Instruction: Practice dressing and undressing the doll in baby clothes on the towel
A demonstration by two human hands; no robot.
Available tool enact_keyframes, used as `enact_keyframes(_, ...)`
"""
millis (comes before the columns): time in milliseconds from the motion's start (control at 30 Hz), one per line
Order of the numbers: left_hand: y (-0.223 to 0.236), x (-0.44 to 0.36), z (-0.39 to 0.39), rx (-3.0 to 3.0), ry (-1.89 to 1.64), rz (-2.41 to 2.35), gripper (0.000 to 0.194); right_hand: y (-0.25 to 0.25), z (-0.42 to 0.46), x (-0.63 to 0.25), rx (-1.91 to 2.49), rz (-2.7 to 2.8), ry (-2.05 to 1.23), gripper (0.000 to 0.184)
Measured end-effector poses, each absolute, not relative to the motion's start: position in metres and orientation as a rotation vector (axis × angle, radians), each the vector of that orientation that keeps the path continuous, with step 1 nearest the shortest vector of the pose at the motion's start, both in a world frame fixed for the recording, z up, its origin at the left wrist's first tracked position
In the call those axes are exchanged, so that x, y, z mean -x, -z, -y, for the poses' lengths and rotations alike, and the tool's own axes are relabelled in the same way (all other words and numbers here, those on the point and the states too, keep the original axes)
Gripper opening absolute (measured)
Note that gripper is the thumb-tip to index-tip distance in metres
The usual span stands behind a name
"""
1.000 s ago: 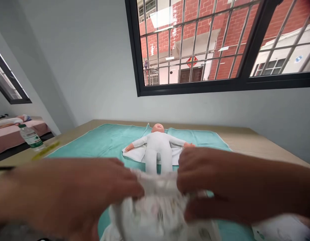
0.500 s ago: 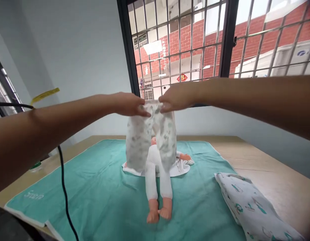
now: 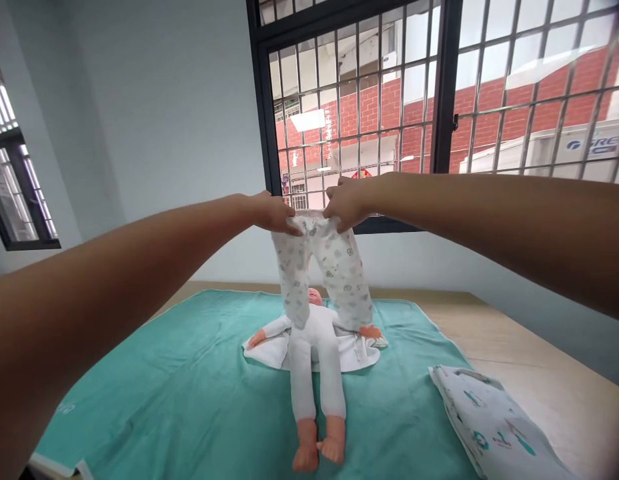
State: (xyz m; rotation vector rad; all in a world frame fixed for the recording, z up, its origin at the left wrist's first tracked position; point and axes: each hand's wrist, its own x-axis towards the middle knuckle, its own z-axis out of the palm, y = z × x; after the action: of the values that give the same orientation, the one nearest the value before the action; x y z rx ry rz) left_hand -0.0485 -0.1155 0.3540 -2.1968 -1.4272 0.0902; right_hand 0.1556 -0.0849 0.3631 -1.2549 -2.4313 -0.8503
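A small pair of white baby pants (image 3: 347, 277) with a little grey-green print hangs from both hands, legs down. My left hand (image 3: 275, 213) pinches the waistband at its left side. At the right side of the same waistband, my right hand (image 3: 345, 203) is closed on the cloth. Behind and below the pants a baby doll (image 3: 317, 347) lies on its back, feet toward me, with a white cloth body and pinkish hands and feet. The pants cover part of its upper body. Under the doll a white garment (image 3: 357, 360) is spread out.
A teal towel (image 3: 189, 380) covers much of the wooden table (image 3: 494, 327). At the right lies a folded white cloth with a green print (image 3: 504, 420). Behind the table stand a grey wall (image 3: 189, 120) and a barred window (image 3: 359, 100).
The pants' legs have swung to the right and spread apart, uncovering the doll's arm on the left. Both hands keep their hold on the waistband. The view has tilted up slightly.
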Motion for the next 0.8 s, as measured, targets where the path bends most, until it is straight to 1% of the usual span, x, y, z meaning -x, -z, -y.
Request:
enact_keyframes(167,-0.36,0.049,0.124,2.436,-0.036,1.658,0.074,-0.371,0.093,-0.15,1.363,2.64,0.837,0.038)
enact_keyframes(367,-0.36,0.062,0.121,2.658,-0.044,1.73,0.069,-0.363,0.115,-0.148,1.49,2.605,0.456,0.055)
enact_keyframes(500,-0.353,0.065,0.125,2.655,-0.023,1.731,0.067,-0.355,0.124,-0.149,1.608,2.704,0.333,0.067)
enact_keyframes(567,-0.349,0.062,0.128,2.582,-0.081,1.705,0.063,-0.352,0.126,-0.146,1.608,2.734,0.347,0.063)
enact_keyframes(633,-0.347,0.058,0.129,2.521,-0.103,1.628,0.055,-0.35,0.127,-0.144,1.571,2.736,0.382,0.054)
enact_keyframes(733,-0.348,0.056,0.127,2.486,0.057,1.445,0.041,-0.352,0.129,-0.143,1.535,2.705,0.425,0.041)
enact_keyframes(800,-0.351,0.057,0.124,2.453,0.148,1.359,0.036,-0.355,0.13,-0.145,1.509,2.707,0.48,0.035)
